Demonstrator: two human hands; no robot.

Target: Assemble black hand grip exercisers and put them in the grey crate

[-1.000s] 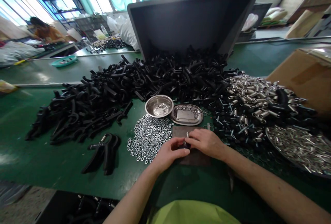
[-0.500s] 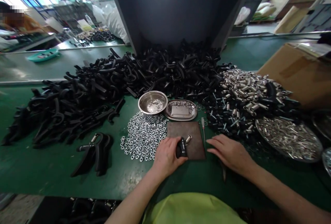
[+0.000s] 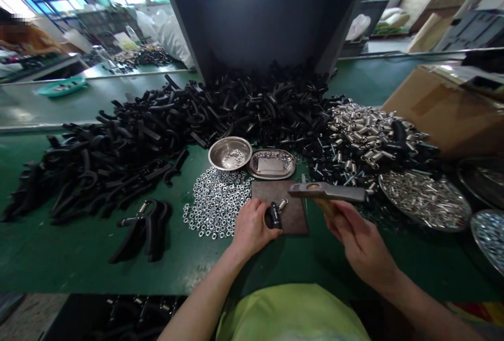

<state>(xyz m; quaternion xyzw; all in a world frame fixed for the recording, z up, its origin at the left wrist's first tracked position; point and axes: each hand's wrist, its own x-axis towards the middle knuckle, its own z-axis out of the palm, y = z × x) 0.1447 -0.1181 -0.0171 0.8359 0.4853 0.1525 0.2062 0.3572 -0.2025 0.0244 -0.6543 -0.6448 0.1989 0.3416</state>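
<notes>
My left hand (image 3: 254, 229) is closed around a black plastic part (image 3: 274, 217), holding it against a brown metal plate (image 3: 295, 220). From the part's upper right side sticks out a silver coil spring (image 3: 283, 204). A hammer (image 3: 328, 192) is gripped in my right hand (image 3: 364, 244), raised to the right of the plate with its steel head lying sideways. Behind the hammer head, a thin tool on the table is mostly hidden. To the left of my left hand spreads a pile of silver nuts (image 3: 216, 204).
A steel bowl (image 3: 230, 154) and an oval tray (image 3: 271, 165) with small metal pieces stand behind the plate. Black handle-like parts (image 3: 145, 125) heap up to the left and back. Springs (image 3: 366, 131), a dish of pins (image 3: 425, 199) and a cardboard box (image 3: 449, 110) lie right. A co-worker (image 3: 27, 36) sits far left.
My right hand was apart from any tool beside the plate; now it has taken hold of the hammer and lifted it. My left hand still grips the black part on the plate.
</notes>
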